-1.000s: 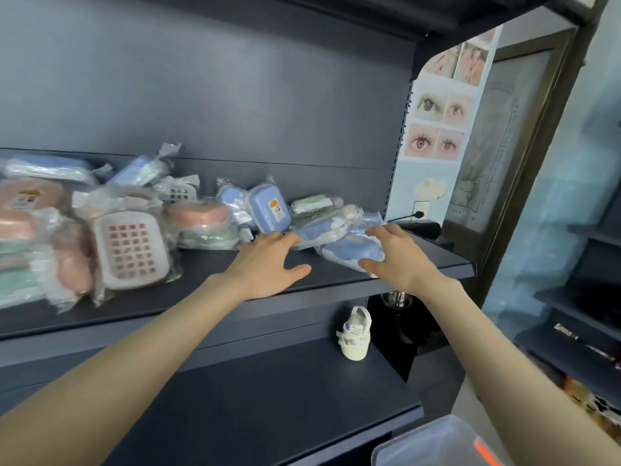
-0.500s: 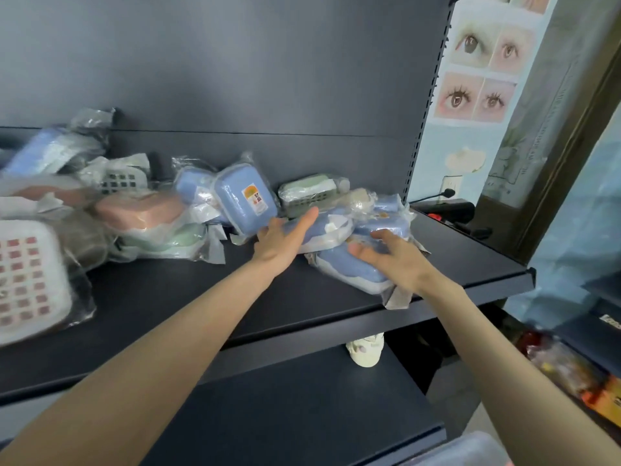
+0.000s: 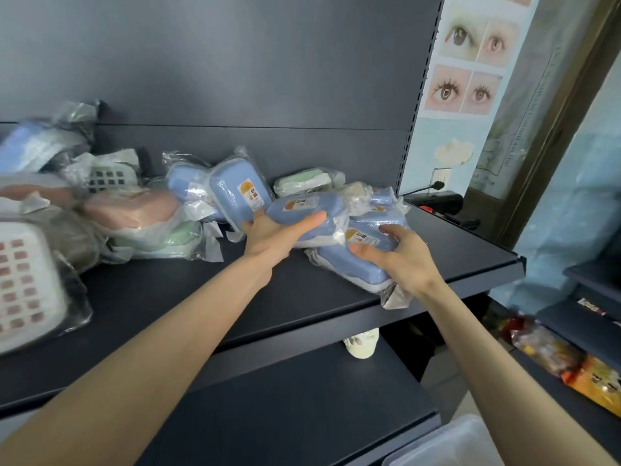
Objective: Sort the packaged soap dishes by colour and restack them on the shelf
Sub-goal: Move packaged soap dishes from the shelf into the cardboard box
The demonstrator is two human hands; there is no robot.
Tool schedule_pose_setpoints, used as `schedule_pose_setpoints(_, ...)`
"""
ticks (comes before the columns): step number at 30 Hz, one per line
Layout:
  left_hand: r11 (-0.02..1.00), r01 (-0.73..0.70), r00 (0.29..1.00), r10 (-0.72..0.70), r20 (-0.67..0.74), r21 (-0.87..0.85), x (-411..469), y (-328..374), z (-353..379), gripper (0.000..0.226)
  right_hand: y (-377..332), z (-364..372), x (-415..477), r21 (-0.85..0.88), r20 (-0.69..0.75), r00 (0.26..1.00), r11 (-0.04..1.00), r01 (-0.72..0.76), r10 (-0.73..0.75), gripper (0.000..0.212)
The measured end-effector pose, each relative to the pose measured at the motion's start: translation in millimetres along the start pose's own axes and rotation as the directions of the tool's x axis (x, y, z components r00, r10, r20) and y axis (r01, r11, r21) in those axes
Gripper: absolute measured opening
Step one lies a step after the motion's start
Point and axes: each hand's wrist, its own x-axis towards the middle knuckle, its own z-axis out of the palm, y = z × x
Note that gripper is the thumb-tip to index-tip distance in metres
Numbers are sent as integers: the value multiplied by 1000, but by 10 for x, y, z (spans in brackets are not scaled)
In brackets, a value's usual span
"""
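Note:
Packaged soap dishes lie in a loose heap along the dark shelf [image 3: 329, 297]. My left hand [image 3: 275, 235] grips a blue dish [image 3: 302, 205] in clear wrap, thumb laid across its front. My right hand [image 3: 400, 257] grips another blue dish [image 3: 353, 264] lower down near the shelf's front edge, thumb on its side. A third blue dish [image 3: 240, 193] leans upright just left of my left hand. A green dish [image 3: 305, 181] lies behind them. Pink dishes [image 3: 131, 210] and a white grid dish with pink holes [image 3: 27, 284] sit further left.
The shelf ends at a perforated upright [image 3: 416, 129] on the right, with a black device [image 3: 437, 200] at its far corner. A small white bottle [image 3: 361, 344] stands on the lower shelf. A clear plastic bin [image 3: 450, 445] is at bottom right; snack packets [image 3: 571, 364] lie on a neighbouring rack.
Both hands went from reaching and touching the blue packets to closing round one each. My left hand's dish has lifted slightly. The view moved closer and to the right.

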Motion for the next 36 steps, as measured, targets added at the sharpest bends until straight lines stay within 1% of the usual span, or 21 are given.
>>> schedule_pose_setpoints(2,992,-11,1000,12,6,-126,-82,2,-61,101,-29,14,-57,7,-32,999,1000,8,-7,53)
schedule_pose_setpoints(3,985,-18,1000,18,-4,-172,-115,-3,-93,102,-54,18,-88,11,-45,999,1000,9,-8,53)
schedule_pose_setpoints(5,973,-44,998,35,-45,-227,-174,-17,-157,104,-104,29,-158,14,-58,998,1000,1,0,56)
schedule_pose_setpoints(7,959,-91,994,70,-89,-269,-250,-30,-225,97,-151,39,-255,-17,-85,996,1000,-9,8,64)
schedule_pose_setpoints(9,944,-139,986,105,-128,-298,-329,-56,-294,88,-184,49,-369,-32,-144,990,999,7,-11,63)
schedule_pose_setpoints(12,913,-200,974,146,-173,-356,-496,-87,-377,75,-213,62,-556,35,-198,980,999,27,-19,64)
schedule_pose_setpoints(14,896,-238,963,168,-212,-373,-642,-82,-429,72,-248,59,-701,113,-212,977,993,30,-6,62)
schedule_pose_setpoints(16,878,-294,947,213,-241,-378,-825,-44,-499,71,-296,52,-848,201,-243,970,978,59,-8,52)
schedule_pose_setpoints(18,851,-370,921,284,-267,-372,-1042,7,-589,73,-360,49,-998,235,-281,959,967,104,-35,43)
schedule_pose_setpoints(20,823,-448,887,361,-286,-350,-1282,34,-688,73,-445,56,-1167,273,-306,950,951,145,-57,42)
schedule_pose_setpoints(22,804,-494,863,406,-302,-330,-1542,43,-784,74,-529,61,-1379,314,-321,944,931,187,-81,44)
schedule_pose_setpoints(25,808,-491,858,385,-341,-324,-1991,-5,-937,77,-598,68,-1797,376,-314,942,896,235,-115,49)
schedule_pose_setpoints(28,824,-490,834,348,-428,-286,-2505,-129,-1134,78,-624,78,-2245,434,-312,944,867,246,-111,57)
schedule_pose_setpoints(32,854,-459,827,310,-468,-246,-3172,-273,-1498,72,-793,164,-2799,476,-260,962,855,206,-87,82)
schedule_pose_setpoints(34,856,-466,810,312,-496,-224,-3456,-261,-1733,72,-940,260,-3034,478,-213,972,857,193,-100,85)
schedule_pose_setpoints(36,865,-469,782,312,-540,-180,-3709,-220,-1987,79,-1088,388,-3252,477,-186,976,857,194,-117,82)
